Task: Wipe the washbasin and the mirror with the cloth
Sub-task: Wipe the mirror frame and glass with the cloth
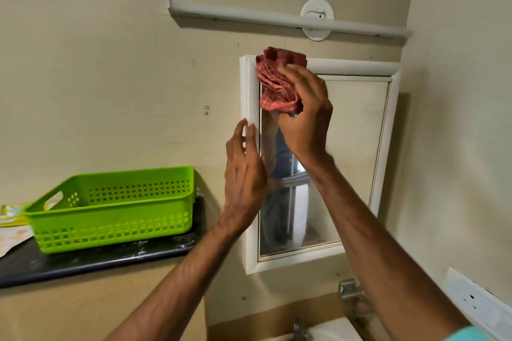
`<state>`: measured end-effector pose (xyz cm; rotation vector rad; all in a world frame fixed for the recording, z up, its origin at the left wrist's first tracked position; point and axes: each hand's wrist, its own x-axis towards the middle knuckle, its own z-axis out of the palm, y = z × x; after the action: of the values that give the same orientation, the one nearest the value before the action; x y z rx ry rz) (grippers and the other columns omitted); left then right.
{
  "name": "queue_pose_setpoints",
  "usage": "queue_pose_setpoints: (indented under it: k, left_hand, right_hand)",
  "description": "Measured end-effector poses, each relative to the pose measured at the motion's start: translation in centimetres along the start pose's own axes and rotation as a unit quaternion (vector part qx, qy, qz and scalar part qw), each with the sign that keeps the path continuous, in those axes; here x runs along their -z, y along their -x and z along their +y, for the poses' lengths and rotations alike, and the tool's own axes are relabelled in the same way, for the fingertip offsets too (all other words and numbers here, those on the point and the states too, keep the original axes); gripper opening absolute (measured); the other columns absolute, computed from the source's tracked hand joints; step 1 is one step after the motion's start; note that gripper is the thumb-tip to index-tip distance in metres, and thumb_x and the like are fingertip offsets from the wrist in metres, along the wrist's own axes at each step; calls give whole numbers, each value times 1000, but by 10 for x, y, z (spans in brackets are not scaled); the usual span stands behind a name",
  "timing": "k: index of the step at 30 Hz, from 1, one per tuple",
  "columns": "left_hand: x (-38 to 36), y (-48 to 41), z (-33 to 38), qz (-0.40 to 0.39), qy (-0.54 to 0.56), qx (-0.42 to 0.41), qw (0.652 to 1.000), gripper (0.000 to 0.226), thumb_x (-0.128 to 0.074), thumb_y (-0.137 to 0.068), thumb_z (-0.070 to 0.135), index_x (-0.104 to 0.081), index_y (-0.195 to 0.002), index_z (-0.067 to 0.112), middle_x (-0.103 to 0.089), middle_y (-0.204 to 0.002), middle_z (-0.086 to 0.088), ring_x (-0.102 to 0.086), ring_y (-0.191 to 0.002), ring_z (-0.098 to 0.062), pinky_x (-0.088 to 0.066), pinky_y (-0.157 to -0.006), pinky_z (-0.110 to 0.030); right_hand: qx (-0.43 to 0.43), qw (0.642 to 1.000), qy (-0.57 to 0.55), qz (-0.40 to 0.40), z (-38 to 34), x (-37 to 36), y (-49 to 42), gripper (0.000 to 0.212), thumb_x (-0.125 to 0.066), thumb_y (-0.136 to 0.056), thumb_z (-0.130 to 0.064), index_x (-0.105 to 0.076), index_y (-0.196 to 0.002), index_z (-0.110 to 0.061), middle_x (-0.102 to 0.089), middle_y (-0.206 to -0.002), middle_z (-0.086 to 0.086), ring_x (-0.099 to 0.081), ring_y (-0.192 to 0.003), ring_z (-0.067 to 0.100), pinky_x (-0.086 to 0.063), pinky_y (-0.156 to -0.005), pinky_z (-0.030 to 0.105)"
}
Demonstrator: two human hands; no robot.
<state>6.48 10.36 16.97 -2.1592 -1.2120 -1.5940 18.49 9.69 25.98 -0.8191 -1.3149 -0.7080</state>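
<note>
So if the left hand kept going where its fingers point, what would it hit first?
Probably the red cloth gripped by the right hand: the left hand points up along the mirror frame, toward the cloth's left edge. It might just slip past; depth is unclear.

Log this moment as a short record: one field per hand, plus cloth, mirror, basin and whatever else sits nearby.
right hand: holds the bunched cloth, pressing it on the top left corner of the mirror
left hand: fingers straight, on the left side of the mirror's frame
cloth: red, checked, crumpled
mirror: white frame, on the wall, partly hidden by the arms
washbasin: only its white rim shows at the bottom edge; no hand on it
basket: green, on a dark shelf left of the mirror
</note>
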Motion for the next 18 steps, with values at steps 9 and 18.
queue_pose_setpoints:
  k: [9, 18]
  left_hand:
    - [-7, 2, -14, 6, -11, 10, 1000, 88, -70, -80, -6, -32, -157, 13, -33, -160, -10, -38, -143, -27, -49, -103, -31]
    - [-10, 4, -19, 9, -39, -16, 999, 88, -65, -83, -3, -25, -159, 16, -33, -159, -8, -39, -138, -25, -46, -106, -31]
  right_hand:
    - [45, 997, 68, -10, 16, -45, 27, 51, -74, -87, -13, -66, -137, -10, -58, -152, 10, -53, -143, 31, -39, -117, 50]
    - [69, 995, 66, 19, 22, -49, 29, 50, -70, -87, -15, -66, -137, -12, -56, -155, 5, -52, -144, 27, -42, -114, 49]
